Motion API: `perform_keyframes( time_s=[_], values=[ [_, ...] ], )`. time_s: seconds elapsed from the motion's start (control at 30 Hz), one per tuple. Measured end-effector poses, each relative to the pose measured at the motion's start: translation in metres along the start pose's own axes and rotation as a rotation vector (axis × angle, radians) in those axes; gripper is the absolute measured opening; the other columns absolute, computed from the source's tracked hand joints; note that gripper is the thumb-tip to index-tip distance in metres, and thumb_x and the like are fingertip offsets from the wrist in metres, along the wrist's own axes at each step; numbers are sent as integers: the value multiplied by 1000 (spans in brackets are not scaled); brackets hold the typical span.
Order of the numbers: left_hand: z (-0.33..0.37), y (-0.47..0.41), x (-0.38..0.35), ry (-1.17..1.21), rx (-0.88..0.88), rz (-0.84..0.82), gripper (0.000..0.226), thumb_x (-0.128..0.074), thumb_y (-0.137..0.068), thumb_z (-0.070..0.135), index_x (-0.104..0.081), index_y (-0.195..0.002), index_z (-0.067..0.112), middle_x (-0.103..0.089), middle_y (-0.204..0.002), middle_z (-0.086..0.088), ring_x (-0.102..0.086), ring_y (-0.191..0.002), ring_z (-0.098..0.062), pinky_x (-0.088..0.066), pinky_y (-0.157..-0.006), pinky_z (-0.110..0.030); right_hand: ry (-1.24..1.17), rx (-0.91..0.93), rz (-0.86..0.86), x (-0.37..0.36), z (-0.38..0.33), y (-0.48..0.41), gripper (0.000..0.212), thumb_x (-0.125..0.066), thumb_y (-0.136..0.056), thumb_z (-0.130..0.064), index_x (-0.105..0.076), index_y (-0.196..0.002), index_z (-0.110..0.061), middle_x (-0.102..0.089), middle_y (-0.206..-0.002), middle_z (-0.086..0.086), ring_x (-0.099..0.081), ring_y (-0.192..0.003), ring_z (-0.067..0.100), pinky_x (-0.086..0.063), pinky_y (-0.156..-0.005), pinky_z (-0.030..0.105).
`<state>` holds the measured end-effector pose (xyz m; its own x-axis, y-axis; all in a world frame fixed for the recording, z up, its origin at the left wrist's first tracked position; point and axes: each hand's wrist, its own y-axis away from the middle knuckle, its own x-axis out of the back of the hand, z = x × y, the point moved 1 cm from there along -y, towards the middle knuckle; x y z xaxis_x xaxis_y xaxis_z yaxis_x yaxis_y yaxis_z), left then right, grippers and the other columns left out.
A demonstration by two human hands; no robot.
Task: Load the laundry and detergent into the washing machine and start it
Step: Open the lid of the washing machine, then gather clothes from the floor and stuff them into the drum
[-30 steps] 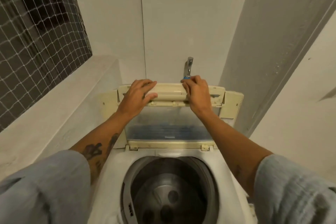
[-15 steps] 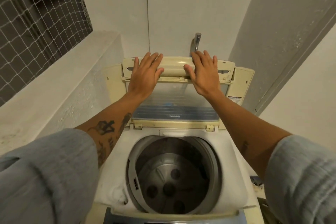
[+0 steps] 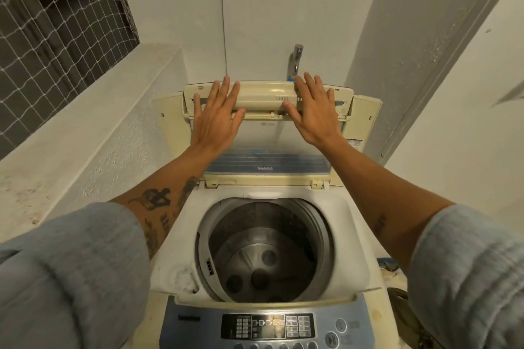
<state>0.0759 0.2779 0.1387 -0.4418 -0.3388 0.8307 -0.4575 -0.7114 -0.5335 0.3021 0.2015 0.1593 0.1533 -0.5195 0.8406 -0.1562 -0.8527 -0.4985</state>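
Observation:
A top-loading washing machine [image 3: 351, 238] stands in front of me with its lid [image 3: 263, 99] folded up against the back wall. The steel drum [image 3: 266, 252] is open and holds no laundry. My left hand [image 3: 217, 113] lies flat on the left part of the raised lid, fingers spread. My right hand [image 3: 310, 110] rests flat on the right part, fingers apart. Neither hand grips anything. The blue control panel [image 3: 266, 326] with buttons sits at the near edge. No laundry or detergent is in view.
A metal tap [image 3: 296, 61] sticks out of the wall just behind the lid. A concrete ledge [image 3: 71, 133] runs along the left under a netted window [image 3: 54, 22]. A wall and door frame [image 3: 442, 65] close in on the right.
My fingers went from curled around the lid's top edge to lying flat and spread on it. The view has tilted down, so the control panel shows now.

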Motion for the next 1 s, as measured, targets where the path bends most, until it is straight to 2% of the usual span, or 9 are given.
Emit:
perform_keyframes(
  time_s=[0.13,0.27,0.37,0.5,0.63,0.8,1.0],
  values=[
    [8,22,1,22,18,29,59,-33,-102,44,-15,-154,22,-11,-162,-2,-8,-149,-21,-4,-118,-55,-31,-13,-19,16,14,23,65,-37,-101,-53,-23,-155,-19,-20,-162,7,-15,-150,30,-13,-119,56],
    [37,41,-8,-16,-192,-54,60,-30,-101,44,-16,-154,19,-14,-161,-3,-11,-149,-19,-17,-118,-54,-21,-94,-55,29,38,59,69,-37,-101,-54,-16,-157,-20,-14,-164,5,-12,-151,27,-14,-120,55],
    [86,43,-17,91,-233,-82,60,-32,-101,42,-20,-153,16,-18,-160,-5,-15,-148,-21,-17,-119,-50,4,-172,-72,44,56,95,71,-39,-99,-54,-15,-157,-21,-14,-164,8,-13,-151,30,-18,-119,55],
    [173,60,-34,288,-234,-203,59,-32,-102,44,-14,-154,22,-12,-162,0,-9,-149,-17,-12,-120,-47,-20,-306,-39,63,76,170,73,-40,-99,-54,-17,-156,-17,-20,-162,10,-20,-148,30,-26,-117,52],
    [255,98,-49,436,-272,-336,60,-26,-101,51,-8,-154,29,-5,-162,8,-2,-148,-8,-9,-122,-43,-75,-509,-3,78,101,258,73,-38,-99,-55,-13,-157,-18,-14,-164,7,-14,-150,27,-21,-120,49],
    [324,133,-65,544,-372,-449,59,-27,-100,54,-9,-153,34,-7,-161,11,-10,-148,-9,-9,-119,-35,-50,-682,59,103,148,333,72,-41,-100,-54,-16,-156,-17,-18,-163,7,-20,-149,25,-22,-121,44],
    [388,157,-105,590,-404,-547,59,-27,-100,54,-14,-153,31,-14,-161,9,-17,-147,-13,-22,-119,-45,-19,-798,71,119,209,404,72,-41,-100,-52,-13,-157,-17,-16,-164,5,-17,-150,21,-17,-122,37]
  ],
)
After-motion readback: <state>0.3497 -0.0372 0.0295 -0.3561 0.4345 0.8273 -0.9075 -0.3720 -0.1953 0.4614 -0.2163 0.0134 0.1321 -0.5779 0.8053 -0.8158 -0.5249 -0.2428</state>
